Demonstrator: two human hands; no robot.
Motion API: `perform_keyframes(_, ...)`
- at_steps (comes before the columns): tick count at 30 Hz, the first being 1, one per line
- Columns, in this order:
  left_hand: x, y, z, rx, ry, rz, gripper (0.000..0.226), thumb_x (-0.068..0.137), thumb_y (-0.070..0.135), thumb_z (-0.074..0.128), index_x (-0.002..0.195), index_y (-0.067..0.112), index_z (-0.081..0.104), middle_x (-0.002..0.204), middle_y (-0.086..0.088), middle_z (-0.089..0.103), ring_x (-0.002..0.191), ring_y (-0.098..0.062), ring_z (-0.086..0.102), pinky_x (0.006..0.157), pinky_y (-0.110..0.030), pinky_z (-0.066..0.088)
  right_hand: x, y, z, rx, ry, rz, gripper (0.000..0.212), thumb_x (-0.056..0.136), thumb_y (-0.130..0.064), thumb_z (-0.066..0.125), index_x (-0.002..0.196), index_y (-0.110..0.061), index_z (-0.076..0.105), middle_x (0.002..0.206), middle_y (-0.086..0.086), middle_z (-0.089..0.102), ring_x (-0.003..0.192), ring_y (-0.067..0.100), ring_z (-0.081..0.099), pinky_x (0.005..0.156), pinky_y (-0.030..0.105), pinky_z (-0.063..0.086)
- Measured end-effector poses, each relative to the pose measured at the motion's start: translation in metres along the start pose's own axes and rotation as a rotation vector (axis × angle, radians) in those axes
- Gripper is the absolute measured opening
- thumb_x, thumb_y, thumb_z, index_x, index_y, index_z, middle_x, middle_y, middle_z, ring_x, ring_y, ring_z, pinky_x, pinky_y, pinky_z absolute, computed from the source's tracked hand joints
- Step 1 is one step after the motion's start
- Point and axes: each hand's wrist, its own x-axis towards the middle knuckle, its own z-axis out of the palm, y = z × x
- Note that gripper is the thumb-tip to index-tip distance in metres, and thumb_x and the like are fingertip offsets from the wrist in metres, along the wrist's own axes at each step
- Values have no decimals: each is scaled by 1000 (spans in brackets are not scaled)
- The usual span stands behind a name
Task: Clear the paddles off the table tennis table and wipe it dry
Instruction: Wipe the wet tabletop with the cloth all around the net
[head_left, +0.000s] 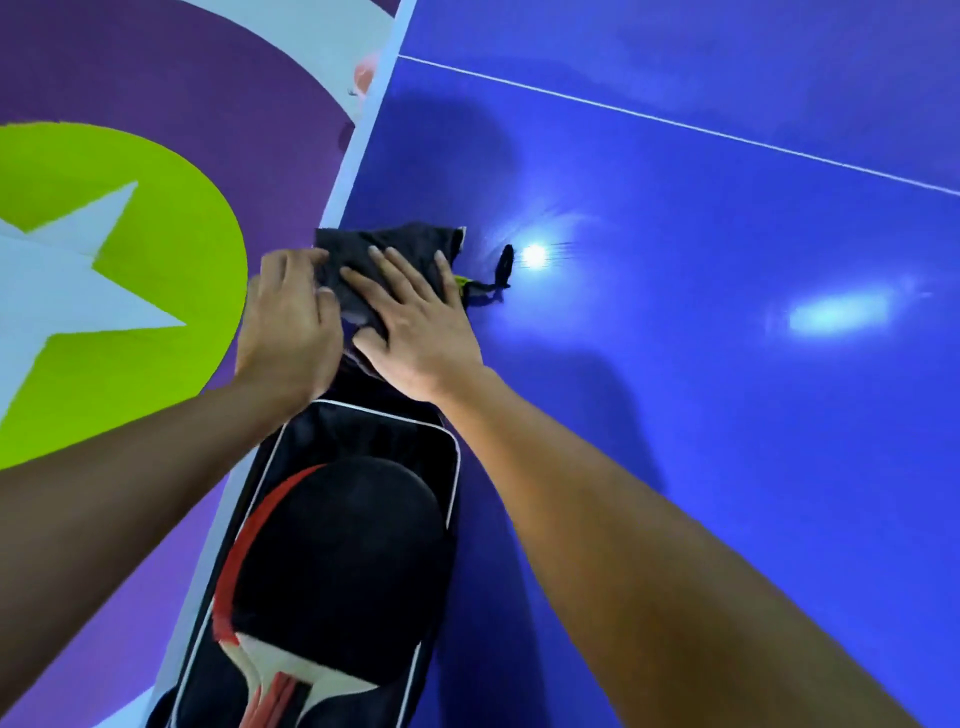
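Right hand (415, 332): straight, spread fingers press flat on the dark cloth (395, 243). Left hand (288, 322): fingers bent over its edge, grasp indeterminate. Paddle (337, 561) behind both wrists.

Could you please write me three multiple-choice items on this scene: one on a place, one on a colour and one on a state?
1. Where does the case lie?
A) on the floor
B) on the table, by its edge
C) across the white line

2. What colour is the top paddle's face?
A) black
B) green
C) yellow

3. How is the right hand?
A) flat on the cloth
B) clenched, empty
C) round a paddle handle

Answers:
1 B: the case rests on the blue top beside the edge.
2 A: black rubber faces up.
3 A: its straight fingers press the cloth.
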Motion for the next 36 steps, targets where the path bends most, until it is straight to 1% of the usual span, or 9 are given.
perform_keyframes(4, -12, 31, 20, 59, -71, 135, 35, 95, 6, 48, 129, 4, 55, 133, -21, 52, 119, -42, 48, 106, -47, 33, -56, 48, -15, 45, 106, 177, 64, 94, -44, 44, 156, -32, 40, 167, 0, 30, 156, 13, 19, 126, 54, 0)
perform_keyframes(12, -52, 140, 97, 89, -224, 379, 31, 94, 7, 54, 125, 3, 58, 125, -18, 55, 107, -42, 55, 95, -52, 44, -177, 194, -65, 22, 108, 652, 71, 92, -53, 24, 161, -39, 23, 172, -7, 12, 157, 7, -2, 126, 49, -12)
perform_keyframes(14, -62, 164, 117, 101, -253, 431, 32, 94, 8, 55, 126, 3, 58, 128, -17, 55, 107, -42, 56, 95, -52, 45, -186, 223, -74, -3, 105, 661, 70, 93, -57, 20, 161, -39, 22, 172, -7, 11, 158, 8, -2, 126, 50, -11)
perform_keyframes(18, -57, 211, 161, 202, -248, 508, 42, 96, 18, 48, 136, 6, 53, 151, -22, 40, 137, -42, 41, 108, -53, 38, -187, 302, -93, -60, 45, 526, 67, 98, -60, 18, 162, -39, 17, 172, -7, 8, 158, 8, -3, 126, 51, -6)
perform_keyframes(24, -16, 246, 206, 345, -219, 385, 62, 94, 38, 33, 150, 12, 39, 158, -19, 32, 143, -43, 30, 115, -57, 27, -193, 458, -126, -61, 129, 730, 60, 102, -54, 34, 160, -42, 24, 171, -7, 15, 158, 9, 4, 127, 50, -7)
perform_keyframes(28, -16, 249, 213, 339, -198, 342, 63, 94, 41, 29, 152, 16, 36, 159, -12, 30, 147, -38, 25, 118, -56, 23, -174, 552, -151, -42, 157, 901, 62, 101, -56, 29, 160, -39, 23, 171, -3, 14, 158, 11, 5, 126, 52, -6)
perform_keyframes(32, -13, 253, 212, 341, -221, 309, 62, 94, 38, 32, 152, 16, 35, 161, -11, 27, 149, -36, 22, 120, -55, 21, -112, 564, -150, -42, 217, 1180, 69, 99, -52, 22, 164, -28, 19, 172, 5, 10, 159, 17, 2, 123, 61, -6)
perform_keyframes(34, -15, 253, 210, 349, -229, 307, 62, 94, 37, 33, 152, 15, 36, 161, -11, 27, 150, -35, 21, 120, -55, 21, -69, 529, -141, -57, 182, 1077, 69, 100, -50, 24, 164, -26, 17, 172, 8, 9, 159, 18, 2, 123, 60, -7)
perform_keyframes(36, -15, 253, 209, 343, -225, 302, 62, 94, 38, 33, 152, 15, 36, 161, -11, 28, 150, -35, 21, 120, -55, 21, -25, 476, -130, -94, 128, 830, 68, 101, -51, 28, 164, -26, 20, 172, 6, 12, 159, 17, 4, 124, 59, -6)
